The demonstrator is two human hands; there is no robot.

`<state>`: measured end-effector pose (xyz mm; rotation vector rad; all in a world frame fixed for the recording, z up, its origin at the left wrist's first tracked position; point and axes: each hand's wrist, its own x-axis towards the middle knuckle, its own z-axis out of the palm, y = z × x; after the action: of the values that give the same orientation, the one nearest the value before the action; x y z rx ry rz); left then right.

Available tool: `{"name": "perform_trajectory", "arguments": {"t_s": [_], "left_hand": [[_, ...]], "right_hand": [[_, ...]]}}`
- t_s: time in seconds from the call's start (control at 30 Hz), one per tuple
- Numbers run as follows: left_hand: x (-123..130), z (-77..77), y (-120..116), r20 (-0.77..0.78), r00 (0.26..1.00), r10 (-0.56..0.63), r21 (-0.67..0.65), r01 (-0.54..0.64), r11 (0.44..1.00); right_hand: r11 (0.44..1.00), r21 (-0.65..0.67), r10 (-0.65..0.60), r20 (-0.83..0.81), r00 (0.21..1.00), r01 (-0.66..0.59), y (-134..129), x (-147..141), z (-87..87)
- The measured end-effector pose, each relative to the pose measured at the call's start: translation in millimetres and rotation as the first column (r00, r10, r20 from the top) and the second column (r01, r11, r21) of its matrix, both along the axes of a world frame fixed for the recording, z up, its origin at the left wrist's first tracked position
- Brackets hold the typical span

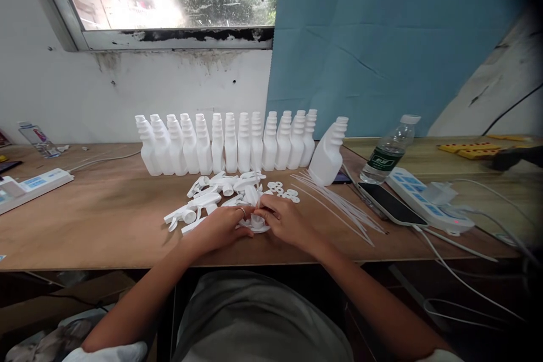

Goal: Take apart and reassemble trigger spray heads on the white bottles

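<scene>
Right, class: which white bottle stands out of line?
The rightmost white bottle, just left of the green-labelled water bottle; the other white bottles form a row farther back, to its left.

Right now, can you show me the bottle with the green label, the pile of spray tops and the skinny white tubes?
Green-label bottle (386, 156): head view, on its label.
Spray tops (206, 200): head view, on one top's body.
Skinny white tubes (345, 203): head view, mid-bundle.

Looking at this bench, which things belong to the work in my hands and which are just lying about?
Likely part of the work:
white trigger heads
white bottles
small white rings
thin white tubes

Likely just lying about:
phone
green-labelled water bottle
right-hand power strip
clear bottle, far left
</scene>
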<state>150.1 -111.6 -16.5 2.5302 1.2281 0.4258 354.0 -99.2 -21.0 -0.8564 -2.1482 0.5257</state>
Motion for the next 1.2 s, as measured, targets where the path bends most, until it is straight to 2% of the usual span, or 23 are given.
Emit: {"name": "perform_trajectory", "arguments": {"t_s": [0.17, 0.37, 0.43, 0.5, 0.53, 0.6, 0.67, 0.7, 0.77, 0.83, 0.9, 0.93, 0.97, 1.0, 1.03, 1.07, 1.1, 1.17, 1.2], "left_hand": [[0.5, -0.4, 0.9, 0.000, 1.000, -0.028, 0.007, 0.028, 1.000], [-1.0, 3.3, -1.8, 0.052, 0.998, -0.035, -0.044, 0.037, 0.998], [-1.5, 5.2, -3.2, 0.095, 0.995, -0.009, -0.074, 0.016, 0.997], [-1.6, 7.2, -5.4, 0.170, 0.984, 0.046, -0.130, -0.024, 0.991], [-1.5, 8.4, -6.9, 0.211, 0.975, 0.069, -0.170, -0.033, 0.985], [-0.8, 11.5, -11.2, 0.286, 0.954, 0.086, -0.263, -0.008, 0.965], [-0.2, 16.4, -15.8, 0.343, 0.938, 0.054, -0.336, 0.069, 0.939], [-0.6, 20.0, -17.3, 0.357, 0.934, 0.023, -0.365, 0.117, 0.924], [-4.5, 30.1, -16.5, 0.345, 0.938, -0.046, -0.386, 0.186, 0.904], [-16.1, 43.7, -7.2, 0.297, 0.952, -0.080, -0.306, 0.174, 0.936], [-39.4, 58.1, 12.5, 0.291, 0.957, -0.019, -0.040, 0.032, 0.999], [-56.0, 64.2, 25.9, 0.301, 0.951, 0.069, 0.122, -0.110, 0.986], [-75.7, 68.6, 41.1, 0.328, 0.928, 0.179, 0.296, -0.281, 0.913], [-97.8, 70.7, 57.3, 0.350, 0.898, 0.268, 0.447, -0.411, 0.795], [-121.4, 70.2, 73.8, 0.354, 0.873, 0.335, 0.555, -0.485, 0.676], [-145.4, 66.8, 89.8, 0.396, 0.831, 0.392, 0.621, -0.556, 0.552], [-168.4, 60.8, 104.6, 0.441, 0.783, 0.439, 0.630, -0.618, 0.470], [-207.2, 42.8, 128.4, 0.547, 0.656, 0.520, 0.514, -0.753, 0.410], [-221.5, 32.5, 136.7, 0.567, 0.618, 0.545, 0.445, -0.786, 0.429]], "right_hand": [[0.999, 0.031, -0.006, 0.034, 0.999, 0.005, 0.7, -2.4, -1.6], [0.999, 0.038, -0.004, -0.050, 0.999, 0.006, 0.9, -1.3, -9.8], [0.996, 0.091, -0.009, -0.088, 0.996, 0.017, 1.2, 3.8, -13.7], [0.975, 0.211, -0.048, -0.135, 0.990, 0.076, 2.0, 11.1, -17.1], [0.947, 0.303, -0.069, -0.142, 0.987, 0.110, 2.5, 15.0, -18.3], [0.839, 0.537, -0.071, -0.061, 0.996, 0.093, 3.2, 21.6, -19.7], [0.690, 0.721, -0.042, 0.133, 0.990, -0.068, 2.9, 25.4, -19.1], [0.623, 0.768, -0.034, 0.216, 0.976, -0.148, 2.3, 26.2, -18.3], [0.540, 0.810, -0.030, 0.289, 0.957, -0.228, 0.2, 26.3, -16.3], [0.524, 0.827, -0.027, 0.257, 0.966, -0.205, -1.9, 26.2, -15.2], [0.541, 0.825, -0.008, 0.200, 0.980, -0.164, -2.7, 27.3, -16.2], [0.552, 0.822, 0.001, 0.167, 0.986, -0.140, -2.5, 28.1, -17.4], [0.560, 0.821, 0.005, 0.133, 0.991, -0.113, -2.0, 28.9, -19.1], [0.563, 0.821, 0.005, 0.105, 0.994, -0.089, -1.3, 29.7, -21.1], [0.565, 0.822, 0.000, 0.080, 0.997, -0.066, -0.5, 30.1, -23.1], [0.567, 0.822, -0.006, 0.062, 0.998, -0.047, 0.2, 30.3, -25.1], [0.569, 0.821, -0.012, 0.054, 0.998, -0.037, 0.8, 30.2, -26.8], [0.572, 0.820, -0.023, 0.046, 0.999, -0.025, 1.4, 29.5, -29.6], [0.572, 0.820, -0.029, 0.044, 0.999, -0.019, 1.5, 29.0, -30.7]]}}
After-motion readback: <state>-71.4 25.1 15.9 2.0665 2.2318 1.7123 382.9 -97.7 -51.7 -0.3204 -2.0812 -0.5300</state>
